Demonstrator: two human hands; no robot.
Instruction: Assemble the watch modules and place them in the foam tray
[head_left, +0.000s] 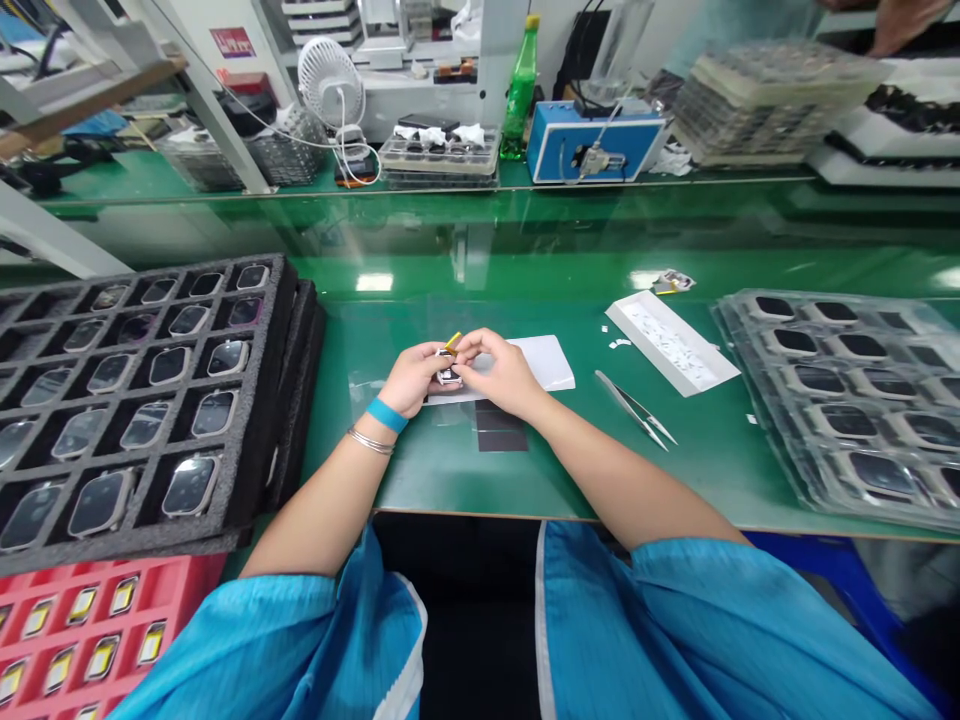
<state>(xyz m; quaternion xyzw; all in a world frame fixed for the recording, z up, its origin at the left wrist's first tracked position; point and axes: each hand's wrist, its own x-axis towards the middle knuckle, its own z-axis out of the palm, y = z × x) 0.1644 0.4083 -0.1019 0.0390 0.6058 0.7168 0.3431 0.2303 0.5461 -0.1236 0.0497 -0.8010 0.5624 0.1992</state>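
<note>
Small electronic part with a yellow tab: held just above a white card near the middle of the green tabletop. Left hand and right hand met around it. The fingers of both hands were closed on it in a pinch; the exact contact points were hidden behind them. Step in hand judged to be close two-handed work on this one part, not a transfer between trays. The next move appeared to call for steady, fine finger control, with the fine-tipped tweezers lying untouched at 3 o'clock from the hands as the nearest tool.

Also noted around the hands:
- 2 o'clock: white tray of small labels, with loose white scraps just beside it.
- 3 o'clock, beyond the tweezers: clear plastic tray of dark-faced rounded housings.
- 5 o'clock: dark strips lying flat on the tabletop.
- 8 o'clock: red tray of small gold-coloured parts.
- 9 o'clock: black foam tray of glass-faced rounded housings.
- 12 o'clock, on the far shelf: green bottle and blue instrument box.

Blue wristband worn on the left wrist.
</note>
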